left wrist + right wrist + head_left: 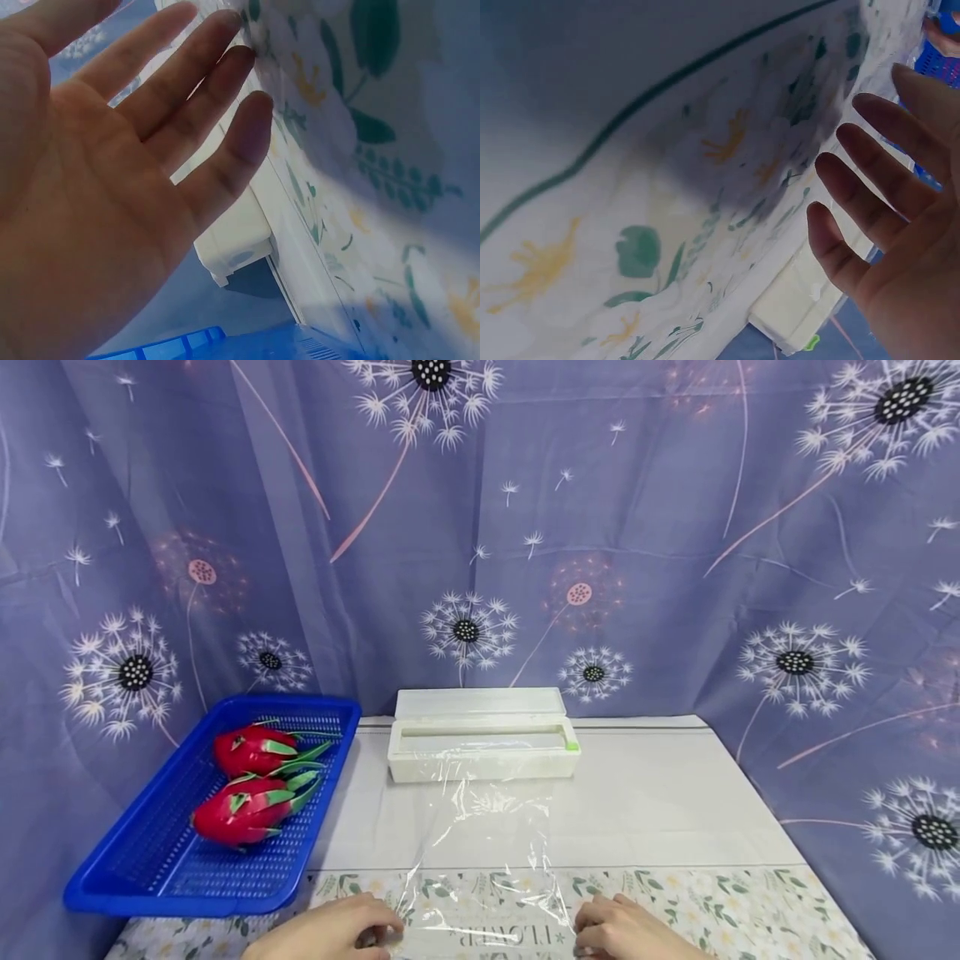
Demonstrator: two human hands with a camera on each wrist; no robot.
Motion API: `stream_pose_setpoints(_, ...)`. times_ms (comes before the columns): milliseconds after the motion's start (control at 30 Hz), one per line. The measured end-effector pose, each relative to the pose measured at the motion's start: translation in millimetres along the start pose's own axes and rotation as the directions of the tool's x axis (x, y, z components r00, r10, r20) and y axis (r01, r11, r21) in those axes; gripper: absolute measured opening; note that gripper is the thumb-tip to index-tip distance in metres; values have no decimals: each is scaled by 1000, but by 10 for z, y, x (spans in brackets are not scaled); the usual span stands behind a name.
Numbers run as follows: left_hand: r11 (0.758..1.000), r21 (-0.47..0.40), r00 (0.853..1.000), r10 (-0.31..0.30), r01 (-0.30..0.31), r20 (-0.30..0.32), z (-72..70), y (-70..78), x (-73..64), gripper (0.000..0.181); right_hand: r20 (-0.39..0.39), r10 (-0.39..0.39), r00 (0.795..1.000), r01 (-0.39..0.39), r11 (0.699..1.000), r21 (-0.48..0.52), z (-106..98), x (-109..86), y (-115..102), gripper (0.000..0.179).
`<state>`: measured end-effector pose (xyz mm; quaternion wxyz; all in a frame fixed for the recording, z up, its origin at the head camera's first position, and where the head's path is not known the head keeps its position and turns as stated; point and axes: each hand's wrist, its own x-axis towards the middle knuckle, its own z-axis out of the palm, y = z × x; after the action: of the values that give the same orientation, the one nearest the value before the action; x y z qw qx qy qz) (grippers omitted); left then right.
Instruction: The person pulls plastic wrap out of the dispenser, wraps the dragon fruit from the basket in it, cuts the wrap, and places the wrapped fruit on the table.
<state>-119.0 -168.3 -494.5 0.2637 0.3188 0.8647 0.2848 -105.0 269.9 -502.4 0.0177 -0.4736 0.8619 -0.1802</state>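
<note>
A clear sheet of plastic wrap (487, 843) runs from a white wrap dispenser box (483, 764) toward the near side of the table. At its left edge is my left hand (341, 931), fingers extended and fingertips at the tabletop in the left wrist view. My right hand (626, 931) is by the opposite edge. In the right wrist view its thumb and fingers are spread apart, with no pinch visible. Whether either hand touches the film is hard to tell. The box lid (480, 702) stands raised at the back.
To the left stands a blue plastic basket (112, 881) with two red dragon fruits (251, 810) with green scales. A floral cloth (697, 902) covers the near part of the white table (660, 802). Purple dandelion-print curtains (637, 527) enclose the back and sides.
</note>
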Motion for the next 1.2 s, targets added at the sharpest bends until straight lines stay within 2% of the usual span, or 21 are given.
stream_pose_setpoints(67, 1000, -10, 1000, -17, 17, -9, -2, 7, -11, 18, 2, 25, 1000, -25, 999, 28, 5, 4, -6, 14)
stream_pose_setpoints(200, 994, 83, 996, 74, -70, -50, 17, -14, -8, 9, -33, 29, 999, -27, 998, 58, 21, 22, 14, 22)
stream_pose_setpoints(300, 983, 139, 989, 131, -121, -66, 37, -43, 4, 13, -63, 20, 998, -18, 999, 43, 25, 40, 40, 19)
stream_pose_setpoints(433, 982, 118, 988, 152, -146, -41, 45, -56, 14, 13, -71, 35, 997, -35, 999, 3, 8, 50, 45, 9)
stream_pose_setpoints(533, 987, 87, 991, 136, -134, -14, 41, -40, 1, 12, -57, 93, 994, -92, 996, 24, -20, 51, 29, 8)
stream_pose_setpoints(600, 986, 106, 992, 129, -127, -11, 35, -22, -20, 14, -20, 173, 985, -171, 983, 73, -42, 53, 13, 11)
stream_pose_setpoints(767, 978, 182, 993, 114, -105, -38, 3, 55, -88, 19, 37, 358, 933, -360, 925, 124, -83, 62, -21, 18)
stream_pose_setpoints(900, 983, 166, 995, 87, -80, -38, -59, 145, -155, 25, -4, 403, 915, -399, 908, 124, -122, 109, -23, 18)
stream_pose_setpoints(1033, 985, 167, 996, 58, -47, -67, -170, 273, -272, 35, -49, 463, 885, -446, 873, 199, -152, 231, 12, 20)
stream_pose_setpoints(1100, 980, 198, 994, 43, -23, -101, -247, 345, -340, 42, -77, 514, 854, -484, 841, 242, -140, 319, 55, 21)
stream_pose_setpoints(1133, 974, 228, 991, 49, -19, -128, -291, 373, -371, 45, -89, 549, 831, -511, 817, 269, -127, 364, 82, 23)
stream_pose_setpoints(1200, 958, 285, 980, 75, -19, -185, -388, 414, -425, 48, -106, 629, 770, -571, 753, 326, -93, 460, 146, 25)
